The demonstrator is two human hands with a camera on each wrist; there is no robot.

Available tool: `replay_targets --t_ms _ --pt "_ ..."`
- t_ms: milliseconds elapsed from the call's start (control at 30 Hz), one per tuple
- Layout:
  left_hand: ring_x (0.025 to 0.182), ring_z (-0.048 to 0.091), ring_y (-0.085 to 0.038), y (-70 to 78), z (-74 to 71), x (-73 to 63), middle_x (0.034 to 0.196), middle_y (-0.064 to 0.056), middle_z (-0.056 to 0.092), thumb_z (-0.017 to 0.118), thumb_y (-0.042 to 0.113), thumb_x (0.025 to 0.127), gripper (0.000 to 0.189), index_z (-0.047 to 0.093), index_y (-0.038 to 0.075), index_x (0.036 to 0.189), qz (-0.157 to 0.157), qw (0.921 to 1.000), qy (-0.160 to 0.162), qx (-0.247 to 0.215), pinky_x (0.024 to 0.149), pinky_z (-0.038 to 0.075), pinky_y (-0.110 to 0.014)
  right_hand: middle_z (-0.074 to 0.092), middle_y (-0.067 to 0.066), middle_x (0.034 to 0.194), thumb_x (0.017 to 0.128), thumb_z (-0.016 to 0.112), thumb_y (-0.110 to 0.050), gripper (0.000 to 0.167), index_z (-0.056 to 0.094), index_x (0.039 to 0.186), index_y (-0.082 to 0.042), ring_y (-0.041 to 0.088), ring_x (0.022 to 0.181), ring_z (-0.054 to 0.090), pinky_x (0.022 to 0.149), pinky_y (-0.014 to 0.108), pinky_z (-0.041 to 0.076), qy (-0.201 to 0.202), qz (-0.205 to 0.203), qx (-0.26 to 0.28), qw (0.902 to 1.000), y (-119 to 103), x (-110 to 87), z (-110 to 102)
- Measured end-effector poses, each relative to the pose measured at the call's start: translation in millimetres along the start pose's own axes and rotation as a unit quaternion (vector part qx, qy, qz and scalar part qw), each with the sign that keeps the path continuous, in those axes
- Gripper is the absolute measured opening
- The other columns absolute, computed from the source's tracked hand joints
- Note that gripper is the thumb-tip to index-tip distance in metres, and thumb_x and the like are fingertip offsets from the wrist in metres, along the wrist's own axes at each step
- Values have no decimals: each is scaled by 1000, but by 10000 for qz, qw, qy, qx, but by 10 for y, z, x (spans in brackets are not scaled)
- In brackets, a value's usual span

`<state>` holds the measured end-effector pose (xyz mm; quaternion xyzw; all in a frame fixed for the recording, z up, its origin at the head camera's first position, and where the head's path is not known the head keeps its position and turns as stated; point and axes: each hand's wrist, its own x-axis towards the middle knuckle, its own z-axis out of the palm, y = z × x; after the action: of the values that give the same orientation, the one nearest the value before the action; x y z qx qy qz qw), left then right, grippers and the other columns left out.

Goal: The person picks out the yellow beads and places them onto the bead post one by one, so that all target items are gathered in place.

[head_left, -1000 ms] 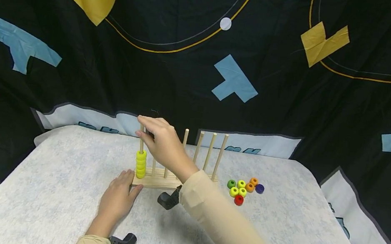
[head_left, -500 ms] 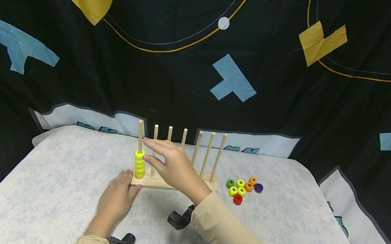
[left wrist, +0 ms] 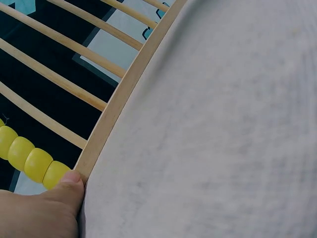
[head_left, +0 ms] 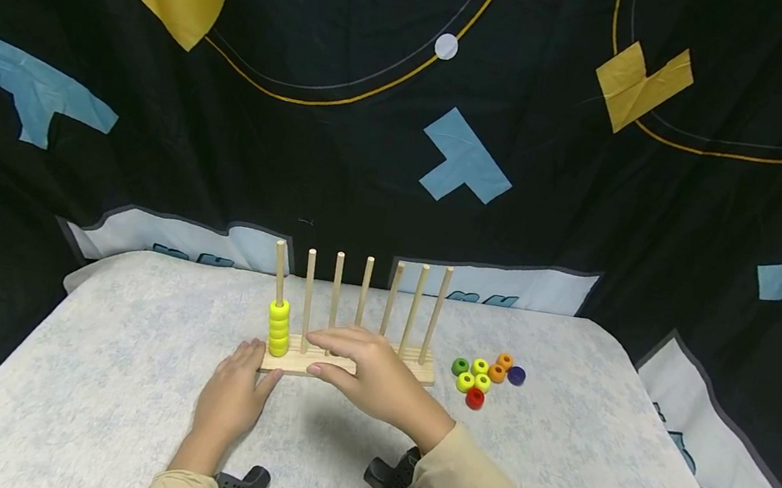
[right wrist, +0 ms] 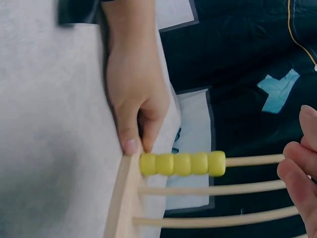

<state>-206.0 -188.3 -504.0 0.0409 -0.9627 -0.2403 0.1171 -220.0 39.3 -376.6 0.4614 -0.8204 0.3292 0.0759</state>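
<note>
Head, loose beads (head_left: 482,387), right fingers (head_left: 341,344) before pegs (head_left: 364,295)

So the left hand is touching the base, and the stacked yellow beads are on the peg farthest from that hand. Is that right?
Not quite: the stacked yellow beads are on the peg nearest the left hand, as the head view shows. The left hand is indeed touching the base.

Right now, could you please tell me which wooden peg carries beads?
The leftmost peg, nearest the left hand, carries five yellow beads; the other six pegs stand bare.
</note>
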Motion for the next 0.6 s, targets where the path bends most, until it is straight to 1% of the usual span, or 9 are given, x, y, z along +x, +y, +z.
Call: replay_targets --t_ms 67,167,300,400,533,600 --pt "148 30 -41 1 4 -2 156 -24 37 55 34 102 65 36 -5 149 -5 10000 -6 3 123 23 -56 66 1 133 96 67 -28 39 65 131 -13 15 126 61 107 29 51 10 94 13 10000 35 -75 -10" --pt "148 30 -41 3 10 -4 156 -24 37 55 35 102 65 36 -6 149 -11 10000 2 1 123 23 -55 67 0 132 94 69 -29 40 66 131 -14 14 124 62 105 31 53 42 225 -10 9997 104 -190 -31" --pt "148 29 -41 6 17 -3 156 -24 36 54 35 102 65 36 -6 149 -23 10000 -12 -16 124 22 -55 67 0 132 92 71 -29 40 67 130 -16 15 124 62 105 34 53 33 454 -22 9990 234 -369 -87" --pt "148 29 -41 8 14 -1 156 -25 35 53 35 103 65 36 -6 150 -13 10000 -41 -13 124 21 -56 69 2 130 91 72 -28 40 68 129 -15 16 118 65 101 34 56 70 646 106 9978 374 -513 -147" --pt "148 29 -41 -1 2 1 156 -25 35 53 35 103 65 36 -7 149 24 10000 -64 -7 124 22 -55 69 4 130 91 72 -27 40 68 128 -12 16 108 68 93 31 59 214 1046 295 9938 560 -695 -237" --pt "148 29 -41 -8 0 1 156 -25 35 53 35 103 65 35 -7 149 38 10000 -63 -18 124 22 -55 68 4 130 91 72 -28 40 68 127 -10 15 108 68 92 30 59 297 1300 330 9905 640 -787 -283"
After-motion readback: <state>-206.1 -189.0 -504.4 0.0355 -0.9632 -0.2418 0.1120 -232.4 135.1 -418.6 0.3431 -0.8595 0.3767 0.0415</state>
